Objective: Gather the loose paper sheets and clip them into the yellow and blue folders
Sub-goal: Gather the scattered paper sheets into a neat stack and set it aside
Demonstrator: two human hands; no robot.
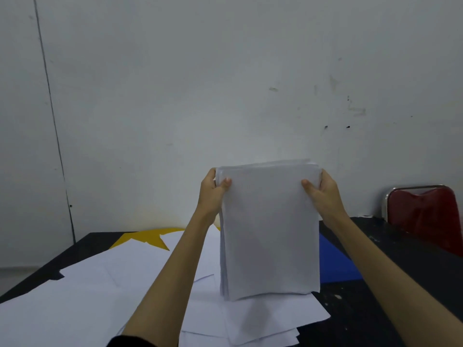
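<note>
hands, left hand (213,190) and right hand (323,190), grasp upright paper stack (269,234); yellow folder (150,237) at ten o'clock, blue folder (334,261) at three.

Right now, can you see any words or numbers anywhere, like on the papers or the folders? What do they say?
None: nothing readable shows.
Stack of paper held upright in the left hand and right hand: the facing sheet is blank.
Loose sheets on the black table: blank.
Yellow folder and blue folder: plain where visible, mostly covered.
Red chair and wall: no labels, only scuff marks.
</note>
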